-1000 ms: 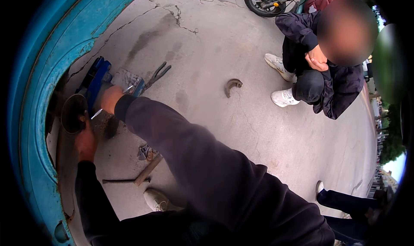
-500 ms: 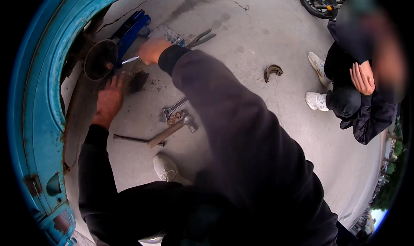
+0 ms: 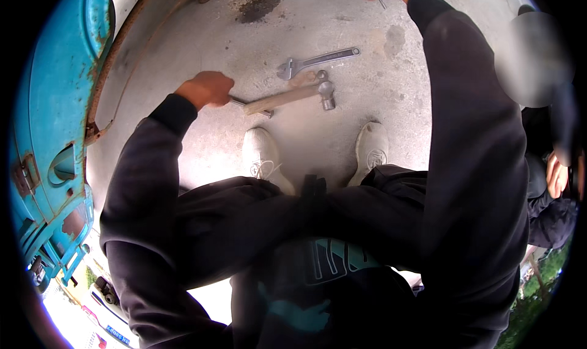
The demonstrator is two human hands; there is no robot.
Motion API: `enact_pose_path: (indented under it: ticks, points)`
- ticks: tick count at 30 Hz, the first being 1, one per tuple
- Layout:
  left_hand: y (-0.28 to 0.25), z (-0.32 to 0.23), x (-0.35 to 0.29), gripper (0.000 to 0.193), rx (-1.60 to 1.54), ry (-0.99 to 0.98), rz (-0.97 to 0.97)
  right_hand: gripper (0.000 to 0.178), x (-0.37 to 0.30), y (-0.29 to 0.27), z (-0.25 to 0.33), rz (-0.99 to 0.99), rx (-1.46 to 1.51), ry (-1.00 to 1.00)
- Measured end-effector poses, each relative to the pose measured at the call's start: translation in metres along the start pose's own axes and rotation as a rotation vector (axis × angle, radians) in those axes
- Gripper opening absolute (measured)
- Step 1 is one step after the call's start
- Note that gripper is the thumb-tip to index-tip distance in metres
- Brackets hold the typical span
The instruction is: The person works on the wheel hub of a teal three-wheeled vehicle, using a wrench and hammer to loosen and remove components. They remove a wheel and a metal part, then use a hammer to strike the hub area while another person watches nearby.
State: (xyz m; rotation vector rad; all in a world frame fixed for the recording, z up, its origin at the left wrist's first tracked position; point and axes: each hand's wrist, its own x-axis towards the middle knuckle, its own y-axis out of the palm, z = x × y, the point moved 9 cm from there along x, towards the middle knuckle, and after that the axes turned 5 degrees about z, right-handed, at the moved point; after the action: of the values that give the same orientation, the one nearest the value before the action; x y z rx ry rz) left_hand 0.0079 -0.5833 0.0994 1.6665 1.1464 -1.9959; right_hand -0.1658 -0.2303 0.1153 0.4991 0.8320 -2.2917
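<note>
Left fingers (image 3: 224, 86) moved — metal bar (image 3: 238, 101) juts from them.

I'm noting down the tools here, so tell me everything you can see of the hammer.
The hammer has a pale wooden handle and a grey metal head, with a rounded end and a blunt, cylindrical face. It lies on the concrete, head to the right, handle slanting slightly toward the picture's lower left. Near its butt, the handle crosses a dark rod and seems to rest on it. Nothing grips it.
</note>
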Motion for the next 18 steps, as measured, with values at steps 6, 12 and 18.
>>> enact_pose_path:
  ticks: [6, 12, 18]
  points:
    - [0.049, 0.048, -0.008, 0.04, -0.091, -0.061, -0.13, 0.043, -0.065, 0.045, -0.071, -0.212, 0.533, 0.285]
    - [0.052, 0.022, 0.013, 0.045, -0.074, 0.165, -0.468, 0.053, -0.09, 0.114, -0.133, -0.361, 0.818, 0.529]
    - [0.06, -0.006, 0.054, 0.03, 0.157, 0.355, -0.561, 0.048, -0.12, 0.198, -0.096, 0.038, 0.326, 0.549]
